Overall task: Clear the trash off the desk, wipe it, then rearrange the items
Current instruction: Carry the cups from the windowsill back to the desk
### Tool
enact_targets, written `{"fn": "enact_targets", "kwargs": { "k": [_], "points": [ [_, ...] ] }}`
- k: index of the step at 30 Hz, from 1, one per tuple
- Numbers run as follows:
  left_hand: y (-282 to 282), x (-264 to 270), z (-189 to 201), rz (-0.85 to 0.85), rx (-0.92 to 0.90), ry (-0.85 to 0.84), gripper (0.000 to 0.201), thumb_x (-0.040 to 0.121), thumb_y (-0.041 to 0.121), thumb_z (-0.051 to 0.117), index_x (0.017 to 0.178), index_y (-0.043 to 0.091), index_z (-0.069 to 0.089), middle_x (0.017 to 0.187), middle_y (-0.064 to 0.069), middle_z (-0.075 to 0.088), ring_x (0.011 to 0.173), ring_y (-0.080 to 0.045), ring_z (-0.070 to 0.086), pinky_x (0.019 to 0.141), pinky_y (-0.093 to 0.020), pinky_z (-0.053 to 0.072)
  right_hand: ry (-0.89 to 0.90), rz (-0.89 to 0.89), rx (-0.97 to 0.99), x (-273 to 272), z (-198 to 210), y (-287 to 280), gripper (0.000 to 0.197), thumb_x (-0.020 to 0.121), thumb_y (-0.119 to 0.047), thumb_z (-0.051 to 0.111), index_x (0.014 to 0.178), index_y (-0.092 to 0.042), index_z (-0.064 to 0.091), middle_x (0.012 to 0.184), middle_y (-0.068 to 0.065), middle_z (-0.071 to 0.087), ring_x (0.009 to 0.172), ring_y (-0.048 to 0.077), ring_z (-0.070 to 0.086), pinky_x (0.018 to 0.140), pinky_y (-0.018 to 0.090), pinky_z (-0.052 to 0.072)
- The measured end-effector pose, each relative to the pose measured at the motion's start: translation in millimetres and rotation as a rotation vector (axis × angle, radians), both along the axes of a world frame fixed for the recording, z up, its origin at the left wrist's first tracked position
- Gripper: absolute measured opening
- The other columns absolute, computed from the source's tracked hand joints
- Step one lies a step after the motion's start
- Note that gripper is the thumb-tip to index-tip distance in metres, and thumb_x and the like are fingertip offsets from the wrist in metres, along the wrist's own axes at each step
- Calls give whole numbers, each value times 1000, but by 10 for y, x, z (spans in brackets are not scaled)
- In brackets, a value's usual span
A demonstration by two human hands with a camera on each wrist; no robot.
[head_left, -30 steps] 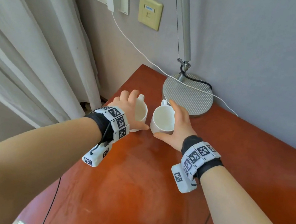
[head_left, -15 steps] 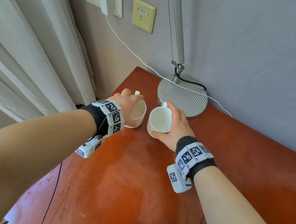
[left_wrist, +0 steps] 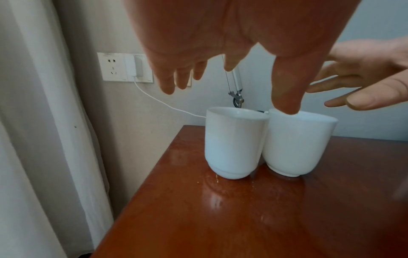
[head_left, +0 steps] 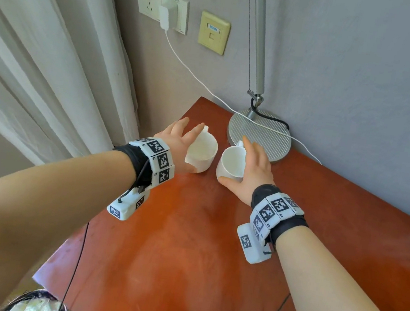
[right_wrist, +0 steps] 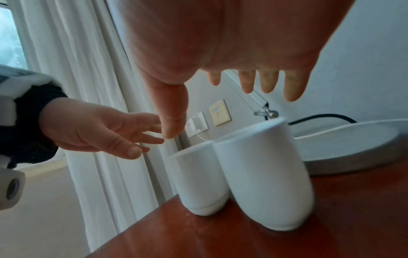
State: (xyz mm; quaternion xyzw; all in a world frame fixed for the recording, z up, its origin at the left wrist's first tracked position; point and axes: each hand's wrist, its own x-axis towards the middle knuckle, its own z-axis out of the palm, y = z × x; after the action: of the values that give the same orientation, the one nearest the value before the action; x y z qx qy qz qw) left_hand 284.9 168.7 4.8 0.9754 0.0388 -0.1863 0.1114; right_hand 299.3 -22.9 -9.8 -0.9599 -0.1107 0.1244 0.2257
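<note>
Two white mugs stand side by side on the desk, both hands spread just above them.

The left mug [head_left: 201, 153] and the right mug [head_left: 231, 166] sit upright at the far corner of the red-brown desk [head_left: 184, 246], their sides touching or nearly so, just in front of the round lamp base [head_left: 268, 136]. The left hand [head_left: 179, 143] hovers over its mug with fingers straight and spread, holding nothing. The right hand [head_left: 252, 171] is likewise loose above its mug, gripping nothing. A white cable [head_left: 186, 65] runs from the wall charger [head_left: 164, 17] across the lamp base; curtains [head_left: 38, 61] hang at left.
</note>
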Motion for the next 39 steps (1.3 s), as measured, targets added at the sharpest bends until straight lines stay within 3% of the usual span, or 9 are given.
{"fn": "enact_targets", "kwargs": {
  "k": [10, 19, 26, 29, 35, 39],
  "points": [
    [1067, -1179, 609, 91, -66, -224, 93, 84, 46, 60, 148, 35, -7, 157, 0, -6, 145, -24, 6, 115, -41, 23, -131, 141, 24, -920, 739, 964, 93, 79, -40, 69, 148, -32, 8, 156, 3, 4, 144, 22, 9, 115, 37, 19],
    [2823, -3027, 1149, 353, -55, -406, 87, 83, 40, 64, 149, 30, 8, 154, -5, 9, 141, -26, 21, 112, -42, 29, -149, 499, 189, -2116, 1146, 2836, 82, 85, -32, 64, 149, -26, 12, 154, 7, 6, 145, 22, 9, 118, 35, 12],
    [3844, -4132, 1323, 603, 34, -450, 79, 84, 37, 64, 148, 25, 20, 153, -9, 16, 141, -25, 20, 115, -36, 23, -134, 715, 257, -2661, 1322, 4054, 73, 87, -30, 62, 147, -26, 19, 152, 5, 12, 142, 19, 16, 115, 29, 13],
    [4118, -4352, 1400, 695, 72, -442, 78, 86, 39, 61, 149, 22, 17, 153, -12, 17, 142, -26, 19, 116, -34, 19, -130, 784, 229, -2640, 1422, 4411, 71, 88, -31, 60, 147, -27, 19, 152, 3, 14, 141, 17, 19, 114, 28, 15],
    [4577, -4399, 1513, 890, 97, -444, 80, 84, 41, 62, 148, 19, 19, 151, -15, 21, 142, -26, 18, 115, -32, 19, -122, 864, 273, -2473, 1703, 5110, 66, 90, -28, 59, 145, -24, 24, 148, 7, 25, 126, 19, 46, 107, 29, 33],
    [4850, -4187, 1630, 996, 91, -432, 81, 83, 41, 63, 148, 22, 19, 153, -16, 19, 142, -28, 19, 116, -34, 19, -149, 900, 269, -2324, 1832, 5582, 67, 89, -28, 59, 145, -21, 25, 147, 10, 30, 131, 21, 40, 113, 31, 28]
  ]
}}
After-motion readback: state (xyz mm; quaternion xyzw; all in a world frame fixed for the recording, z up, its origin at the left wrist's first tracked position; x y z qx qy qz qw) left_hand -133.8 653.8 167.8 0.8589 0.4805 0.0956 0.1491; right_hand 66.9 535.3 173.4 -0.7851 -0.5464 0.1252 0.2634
